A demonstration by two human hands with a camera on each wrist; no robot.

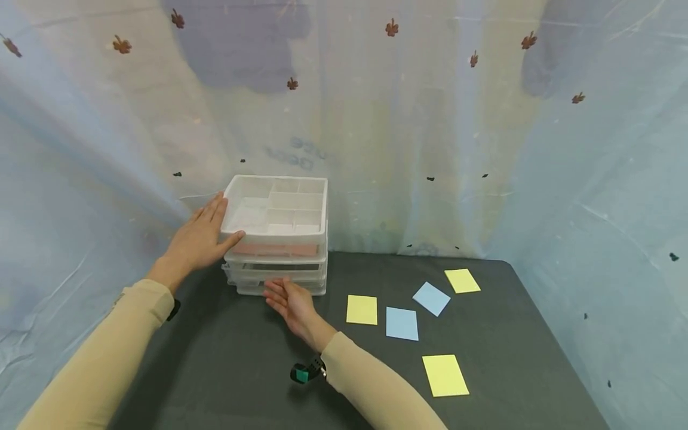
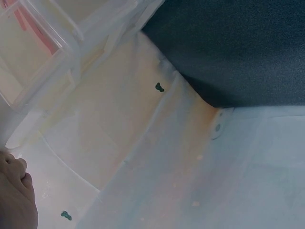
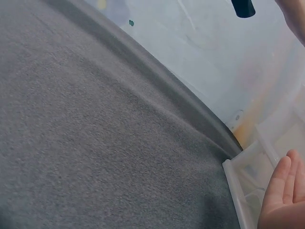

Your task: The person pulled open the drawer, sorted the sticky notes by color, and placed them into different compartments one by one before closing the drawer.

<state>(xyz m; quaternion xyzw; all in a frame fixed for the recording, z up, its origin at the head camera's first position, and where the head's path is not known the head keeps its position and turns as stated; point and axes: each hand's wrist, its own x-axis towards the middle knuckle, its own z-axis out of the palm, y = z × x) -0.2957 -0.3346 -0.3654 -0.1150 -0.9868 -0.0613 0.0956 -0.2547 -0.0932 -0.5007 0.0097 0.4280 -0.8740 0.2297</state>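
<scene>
A white plastic drawer unit (image 1: 322,254) stands at the back left of the table, its sides translucent. Its top is a shallow tray (image 1: 255,206) divided into several compartments. My left hand (image 1: 201,239) rests on the tray's left side, fingers straight, with the thumb at the front corner. In front of the lowest drawer (image 1: 247,286) is my right hand (image 1: 292,307), its fingers loosely bent and close to the drawer front; whether they touch it I cannot tell. The right wrist view shows these fingers (image 3: 276,183) extended beside the clear plastic. Something pinkish shows inside an upper drawer (image 1: 269,249).
Yellow sticky notes (image 1: 362,310) and blue sticky notes (image 1: 402,323) lie scattered on the dark tablecloth (image 1: 510,334) right of the drawers. A pale curtain (image 1: 376,131) hangs behind and along both sides. A watch (image 1: 306,372) hangs at my right wrist.
</scene>
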